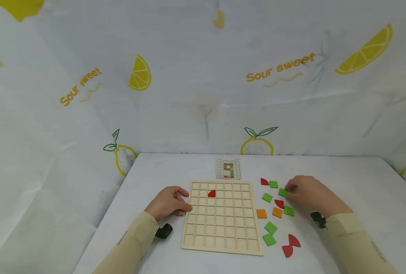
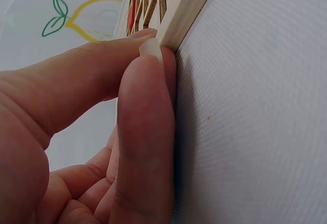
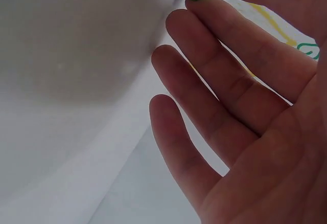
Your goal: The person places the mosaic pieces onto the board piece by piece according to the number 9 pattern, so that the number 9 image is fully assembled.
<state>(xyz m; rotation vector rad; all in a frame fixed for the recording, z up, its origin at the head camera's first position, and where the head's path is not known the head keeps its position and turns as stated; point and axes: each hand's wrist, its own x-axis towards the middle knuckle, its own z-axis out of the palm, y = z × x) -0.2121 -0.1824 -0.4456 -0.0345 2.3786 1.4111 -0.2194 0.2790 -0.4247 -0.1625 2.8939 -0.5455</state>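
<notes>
Nearest, behind the fingers, two beige sleeves [image 1: 129,243] are being worn, and a dark device [image 1: 164,231] is being carried at each wrist. On the near side of the right fingers, two red quarter-circles [image 1: 294,240] are lying close together; left of these, two green squares [image 1: 269,239] are lying side by side. A pale wooden grid board [image 1: 220,220] is lying between the two sets of fingers. Its left edge is being touched by the left hand [image 1: 166,201], whose thumb and index finger are being held slightly apart, relaxed, with their tips against the rim. Two orange squares [image 1: 261,214] are lying to the near left of the right fingertips. By the right hand [image 1: 305,193] another green square [image 1: 282,192] is being pinched between thumb and index finger; the remaining three fingers are being held fanned and gently bent, as is being shown in the right wrist view. To the right of the left fingertips, a red quarter-circle [image 1: 212,193] is occupying the board's second row from the far edge. Beyond both sets of fingers, a printed card [image 1: 228,169] is lying just past the board; farthest, a lemon-patterned cloth [image 1: 189,76] is being seen.
</notes>
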